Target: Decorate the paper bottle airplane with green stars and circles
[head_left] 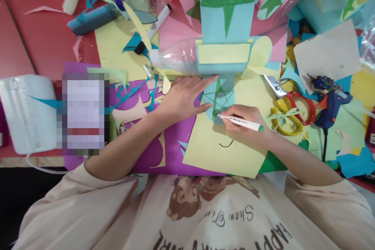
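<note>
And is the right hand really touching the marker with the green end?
Touching. The head view shows the right hand gripping the green-ended marker near its writing end.

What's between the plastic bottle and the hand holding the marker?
In the head view: a light blue flap with a green star, left fingertips at its edge, between bottle and right hand.

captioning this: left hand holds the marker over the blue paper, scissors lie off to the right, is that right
Wrong hand: the head view shows the right hand holding the marker over the blue paper; scissors lie off to the right.
</note>
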Demonstrator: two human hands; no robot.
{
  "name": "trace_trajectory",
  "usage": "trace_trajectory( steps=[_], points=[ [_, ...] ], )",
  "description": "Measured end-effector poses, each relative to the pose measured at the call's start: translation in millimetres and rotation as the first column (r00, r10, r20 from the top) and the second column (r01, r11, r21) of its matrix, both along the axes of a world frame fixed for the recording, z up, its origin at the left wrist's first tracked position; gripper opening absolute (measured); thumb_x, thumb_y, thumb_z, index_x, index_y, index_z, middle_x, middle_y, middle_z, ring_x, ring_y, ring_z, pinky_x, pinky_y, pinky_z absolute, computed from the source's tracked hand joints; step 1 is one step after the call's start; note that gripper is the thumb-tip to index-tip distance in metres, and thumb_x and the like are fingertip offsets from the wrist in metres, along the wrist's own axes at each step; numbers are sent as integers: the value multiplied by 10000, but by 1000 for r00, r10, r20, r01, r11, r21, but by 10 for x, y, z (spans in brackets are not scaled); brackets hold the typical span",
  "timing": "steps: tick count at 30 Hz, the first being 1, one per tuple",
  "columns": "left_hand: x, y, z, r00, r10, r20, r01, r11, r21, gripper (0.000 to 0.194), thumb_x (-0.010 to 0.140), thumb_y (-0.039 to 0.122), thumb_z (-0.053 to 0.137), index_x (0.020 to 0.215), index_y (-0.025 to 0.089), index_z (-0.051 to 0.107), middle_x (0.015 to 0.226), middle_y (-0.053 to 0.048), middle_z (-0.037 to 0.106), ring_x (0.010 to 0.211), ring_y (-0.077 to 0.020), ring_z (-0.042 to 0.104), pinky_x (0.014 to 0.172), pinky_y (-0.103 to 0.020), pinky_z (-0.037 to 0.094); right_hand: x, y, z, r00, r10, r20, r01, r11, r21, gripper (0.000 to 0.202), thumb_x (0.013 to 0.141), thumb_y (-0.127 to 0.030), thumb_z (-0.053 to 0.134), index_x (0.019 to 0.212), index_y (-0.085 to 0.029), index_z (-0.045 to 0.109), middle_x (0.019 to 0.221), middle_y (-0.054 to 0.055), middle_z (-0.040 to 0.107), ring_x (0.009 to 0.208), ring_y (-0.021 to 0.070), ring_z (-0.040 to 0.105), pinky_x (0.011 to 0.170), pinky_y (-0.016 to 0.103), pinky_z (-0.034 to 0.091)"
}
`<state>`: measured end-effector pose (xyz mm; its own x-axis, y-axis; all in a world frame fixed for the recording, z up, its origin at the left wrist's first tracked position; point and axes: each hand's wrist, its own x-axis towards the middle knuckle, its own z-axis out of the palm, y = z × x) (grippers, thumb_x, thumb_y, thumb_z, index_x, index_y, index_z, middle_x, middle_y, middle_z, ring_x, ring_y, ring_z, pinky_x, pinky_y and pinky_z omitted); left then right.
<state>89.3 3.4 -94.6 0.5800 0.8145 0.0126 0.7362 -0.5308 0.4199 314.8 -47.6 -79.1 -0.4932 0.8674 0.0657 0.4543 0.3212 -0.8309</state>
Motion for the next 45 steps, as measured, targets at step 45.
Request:
trace_trajectory(
  steps=[45],
  points=[
    [-5, 5, -22, 1000, -8, -2, 8, 1000, 7, 625, 879, 422, 573, 1442, 204, 411, 989, -67, 599, 960, -261, 565, 894, -402, 420, -3, 114, 111, 996, 16, -83, -33, 978, -207, 130, 772, -135, 606, 649, -169, 582, 623, -14, 646, 540, 71, 516, 503, 197, 380]
  ],
)
